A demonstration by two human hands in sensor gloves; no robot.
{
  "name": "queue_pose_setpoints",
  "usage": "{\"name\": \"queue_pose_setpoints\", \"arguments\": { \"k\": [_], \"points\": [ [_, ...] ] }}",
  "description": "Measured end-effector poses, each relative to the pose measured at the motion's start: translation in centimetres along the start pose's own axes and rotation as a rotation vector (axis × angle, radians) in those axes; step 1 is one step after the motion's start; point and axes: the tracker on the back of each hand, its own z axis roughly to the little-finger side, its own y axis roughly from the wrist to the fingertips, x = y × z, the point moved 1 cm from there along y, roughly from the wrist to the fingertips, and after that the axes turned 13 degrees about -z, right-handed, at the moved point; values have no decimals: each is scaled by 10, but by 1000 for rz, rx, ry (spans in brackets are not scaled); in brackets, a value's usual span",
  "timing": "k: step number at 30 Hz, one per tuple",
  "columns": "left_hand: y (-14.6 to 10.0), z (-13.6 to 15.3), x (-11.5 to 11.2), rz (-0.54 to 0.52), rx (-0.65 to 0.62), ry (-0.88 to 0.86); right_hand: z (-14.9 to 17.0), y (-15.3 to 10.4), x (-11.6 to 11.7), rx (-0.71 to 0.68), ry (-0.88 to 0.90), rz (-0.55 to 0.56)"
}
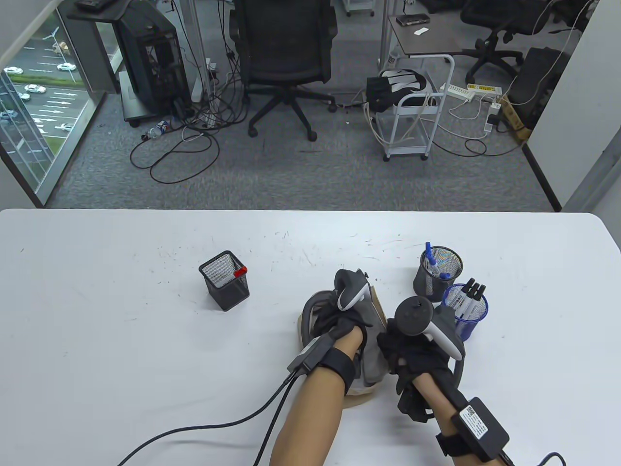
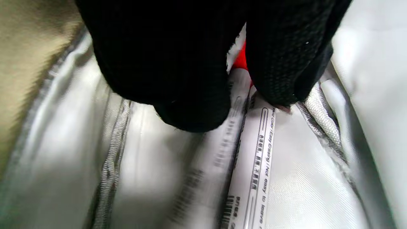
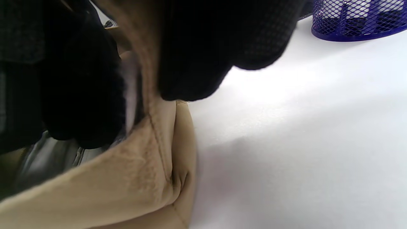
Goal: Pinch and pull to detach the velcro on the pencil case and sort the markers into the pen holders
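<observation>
The tan pencil case (image 1: pixel 371 359) lies open on the white table (image 1: pixel 97 340) between my two hands. My left hand (image 1: pixel 342 323) reaches inside, fingers pinching one red-capped marker (image 2: pixel 254 152). My right hand (image 1: pixel 412 357) grips the case's edge. Three pen holders stand nearby: a black square one (image 1: pixel 224 286) to the left, a black round one (image 1: pixel 439 272) and a blue one (image 1: pixel 465 310) to the right.

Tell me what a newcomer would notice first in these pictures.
Both gloved hands work at the tan pencil case at the table's near edge: the left hand reaches inside onto white markers, one with a red cap, while the right hand pinches the case's edge. Farther back stand three mesh holders: a square black one with a red-capped marker on the left, a round black one and a blue one on the right.
</observation>
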Motion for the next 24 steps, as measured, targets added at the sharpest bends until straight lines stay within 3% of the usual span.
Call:
{"name": "queue_pose_setpoints", "arguments": {
  "k": [5, 8, 13, 16, 21, 24],
  "points": [
    [-1, 0, -1, -15, -25, -2, -1, 0, 0, 2, -3, 7],
    [-7, 14, 16, -32, -72, -162, -1, -1, 0, 5, -10, 13],
    [-21, 82, 94, -198, -143, -564, -1, -1, 0, 6, -6, 10],
    [-26, 135, 126, -350, -88, -699, -2, -1, 1, 6, -15, 15],
    [-25, 211, 143, -588, 82, -740, -3, -2, 1, 4, -25, 21],
    [-20, 243, 139, -647, 167, -732, -3, -2, 2, 5, -28, 22]
  ]
}}
